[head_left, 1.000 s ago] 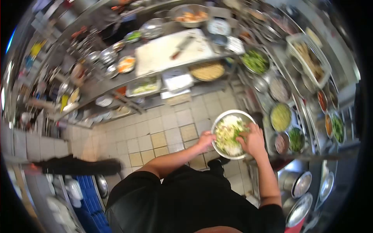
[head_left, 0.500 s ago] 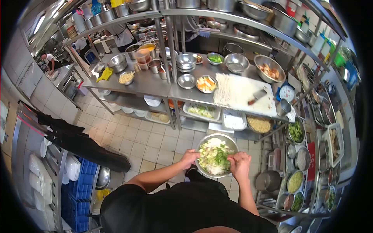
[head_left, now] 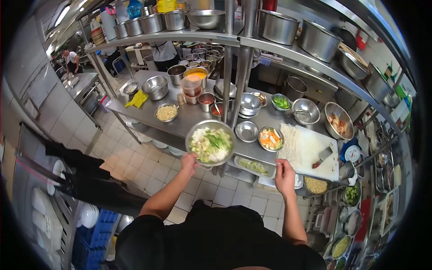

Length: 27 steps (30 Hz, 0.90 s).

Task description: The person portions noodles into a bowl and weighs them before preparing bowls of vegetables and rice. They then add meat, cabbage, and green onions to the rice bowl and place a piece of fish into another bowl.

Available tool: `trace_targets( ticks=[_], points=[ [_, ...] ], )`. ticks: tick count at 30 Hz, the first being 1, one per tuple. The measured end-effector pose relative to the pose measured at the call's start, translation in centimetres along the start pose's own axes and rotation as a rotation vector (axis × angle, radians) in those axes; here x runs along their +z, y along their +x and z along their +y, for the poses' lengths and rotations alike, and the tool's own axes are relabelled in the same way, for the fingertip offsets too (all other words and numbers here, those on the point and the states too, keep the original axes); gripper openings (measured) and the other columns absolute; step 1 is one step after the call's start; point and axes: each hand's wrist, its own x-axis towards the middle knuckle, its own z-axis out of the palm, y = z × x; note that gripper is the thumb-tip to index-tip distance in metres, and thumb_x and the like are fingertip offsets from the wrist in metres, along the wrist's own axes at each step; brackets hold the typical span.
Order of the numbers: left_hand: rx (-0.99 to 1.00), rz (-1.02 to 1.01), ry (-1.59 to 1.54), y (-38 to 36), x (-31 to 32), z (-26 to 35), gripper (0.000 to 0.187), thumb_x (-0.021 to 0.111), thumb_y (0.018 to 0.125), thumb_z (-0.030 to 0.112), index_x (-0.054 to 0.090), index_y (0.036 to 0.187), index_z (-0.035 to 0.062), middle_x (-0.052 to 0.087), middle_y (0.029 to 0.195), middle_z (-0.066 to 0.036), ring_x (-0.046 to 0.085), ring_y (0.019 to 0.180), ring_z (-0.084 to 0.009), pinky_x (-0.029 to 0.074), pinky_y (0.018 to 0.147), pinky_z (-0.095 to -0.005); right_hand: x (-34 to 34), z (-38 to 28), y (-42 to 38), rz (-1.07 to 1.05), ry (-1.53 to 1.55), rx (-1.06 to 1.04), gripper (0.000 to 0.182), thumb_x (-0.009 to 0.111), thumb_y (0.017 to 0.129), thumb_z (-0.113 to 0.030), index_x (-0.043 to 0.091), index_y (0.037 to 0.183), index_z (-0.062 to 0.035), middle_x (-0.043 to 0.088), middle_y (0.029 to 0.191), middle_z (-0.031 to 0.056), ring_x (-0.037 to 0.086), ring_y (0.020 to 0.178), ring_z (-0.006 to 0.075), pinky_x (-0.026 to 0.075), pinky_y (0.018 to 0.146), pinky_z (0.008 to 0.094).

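Observation:
A steel mixing bowl of chopped pale and green vegetables is in my left hand, which grips its near rim. The bowl overlaps the front edge of the steel counter in this view. My right hand is away from that bowl, fingers curled and pressed together; I cannot tell what, if anything, is in them. Just beyond its fingertips is a small steel bowl of orange and white pieces. Beside that stands a shallow steel bowl.
Right on the counter, a white cutting board bears cut white strips and a cleaver. A bowl of noodles stands left. Pots line the overhead shelf, held by posts. A container of greens sits below. People work behind.
My left hand has carried the mixing bowl up and left to the counter's edge. The right hand has come off the bowl and moved up toward the small bowl of orange and white pieces.

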Motion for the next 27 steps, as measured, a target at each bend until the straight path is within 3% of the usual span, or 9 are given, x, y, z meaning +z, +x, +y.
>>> trace_targets(
  ticks=[5,8,11,14,18,19,22,24,27],
  points=[
    [-0.077,0.164,-0.130,11.5,-0.3,2.3,0.015,0.054,0.077,0.003,0.051,0.091,0.0085,0.057,0.086,-0.008,0.060,0.072,-0.0233,0.056,0.053,-0.0356,4.7,12.5,-6.0,0.163,-0.149,0.118,0.013,0.051,0.086,0.001,0.062,0.091,0.0002,0.061,0.077,0.0204,0.059,0.072,0.0351,0.046,0.065,0.0388],
    [-0.131,0.203,-0.203,19.1,-2.0,0.3,0.029,0.056,0.076,0.002,0.051,0.103,0.0102,0.057,0.101,-0.011,0.060,0.086,-0.0283,0.058,0.065,-0.0410,6.8,17.2,-16.1,0.010,-0.372,0.572,0.019,0.047,0.084,-0.005,0.064,0.092,-0.0004,0.064,0.091,0.0230,0.061,0.088,0.0392,0.048,0.078,0.0430],
    [-0.124,0.187,-0.277,21.6,-1.7,-2.0,0.039,0.058,0.077,0.004,0.049,0.115,0.0089,0.054,0.113,-0.013,0.059,0.097,-0.0311,0.057,0.072,-0.0434,10.0,26.4,-35.2,-0.206,-0.593,0.763,0.021,0.049,0.077,-0.011,0.068,0.083,-0.0063,0.066,0.091,0.0185,0.062,0.090,0.0356,0.050,0.077,0.0452],
    [-0.070,0.105,-0.295,21.9,-0.3,-1.4,0.044,0.062,0.085,0.021,0.045,0.123,0.0060,0.053,0.118,-0.013,0.057,0.102,-0.0323,0.056,0.078,-0.0444,15.2,31.7,-57.7,-0.537,-0.861,1.009,0.021,0.056,0.076,-0.020,0.072,0.088,-0.0156,0.070,0.097,0.0081,0.067,0.090,0.0264,0.053,0.074,0.0368],
    [-0.121,0.289,-0.160,16.7,2.8,0.7,0.062,0.055,0.090,0.050,0.038,0.128,0.0036,0.052,0.120,-0.014,0.056,0.105,-0.0309,0.055,0.081,-0.0403,11.9,15.2,-63.9,-0.540,-0.380,1.491,0.022,0.056,0.077,-0.023,0.071,0.090,-0.0143,0.069,0.099,0.0097,0.066,0.092,0.0270,0.052,0.076,0.0370],
    [-0.090,0.227,-0.080,17.6,1.3,-1.0,0.062,0.046,0.091,0.057,0.039,0.126,0.0063,0.056,0.113,-0.013,0.060,0.090,-0.0261,0.055,0.069,-0.0352,11.5,13.4,-64.9,-0.514,-0.327,1.533,0.023,0.056,0.078,-0.024,0.071,0.091,-0.0139,0.069,0.100,0.0101,0.066,0.092,0.0271,0.052,0.077,0.0370],
    [-0.035,0.146,0.133,15.4,0.9,-5.8,0.051,0.050,0.091,0.053,0.045,0.115,0.0079,0.060,0.100,-0.010,0.060,0.070,-0.0205,0.049,0.051,-0.0306,9.7,12.0,-66.1,-0.450,-0.253,1.566,0.025,0.055,0.079,-0.027,0.071,0.093,-0.0129,0.069,0.101,0.0113,0.065,0.094,0.0276,0.051,0.079,0.0372],
    [-0.018,-0.213,-0.052,17.2,-1.0,-13.1,0.030,0.053,0.093,0.038,0.051,0.102,0.0091,0.059,0.079,-0.005,0.052,0.053,-0.0144,0.040,0.041,-0.0275,8.0,12.8,-66.4,-0.417,-0.245,1.542,0.026,0.055,0.080,-0.028,0.070,0.094,-0.0122,0.068,0.102,0.0121,0.065,0.095,0.0279,0.051,0.081,0.0373],
    [-0.053,-0.247,0.044,6.5,6.3,-13.7,0.012,0.056,0.091,0.019,0.057,0.096,0.0081,0.058,0.069,-0.003,0.051,0.050,-0.0121,0.040,0.042,-0.0250,4.9,15.2,-68.1,-0.377,-0.237,1.490,0.029,0.055,0.081,-0.031,0.070,0.096,-0.0112,0.068,0.103,0.0133,0.064,0.096,0.0283,0.050,0.083,0.0374]
  ],
)
